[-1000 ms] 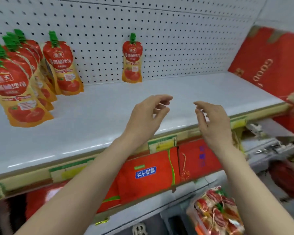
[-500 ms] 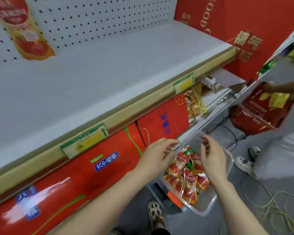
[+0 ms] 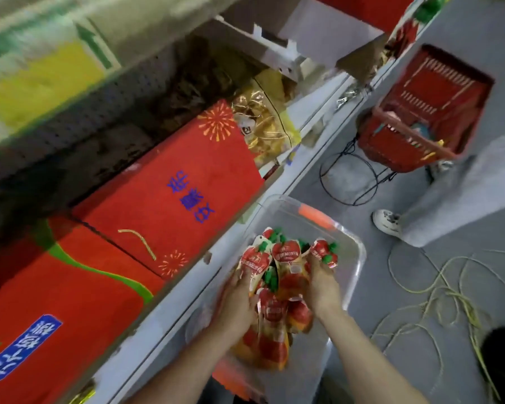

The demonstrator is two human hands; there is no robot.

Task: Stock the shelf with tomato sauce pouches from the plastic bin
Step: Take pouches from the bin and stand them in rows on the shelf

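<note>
- Over the plastic bin (image 3: 358, 258), left hand (image 3: 238, 298) and right hand (image 3: 322, 284) had grips clenched on tomato sauce pouches (image 3: 285, 253).
- Pouches ran along the bin, caps (image 3: 275, 235) toward its far end.

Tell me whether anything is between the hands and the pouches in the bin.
Nothing visible is. The left hand and right hand grip the bunch of pouches from either side inside the open bin. No lid or other item covers them.
</note>
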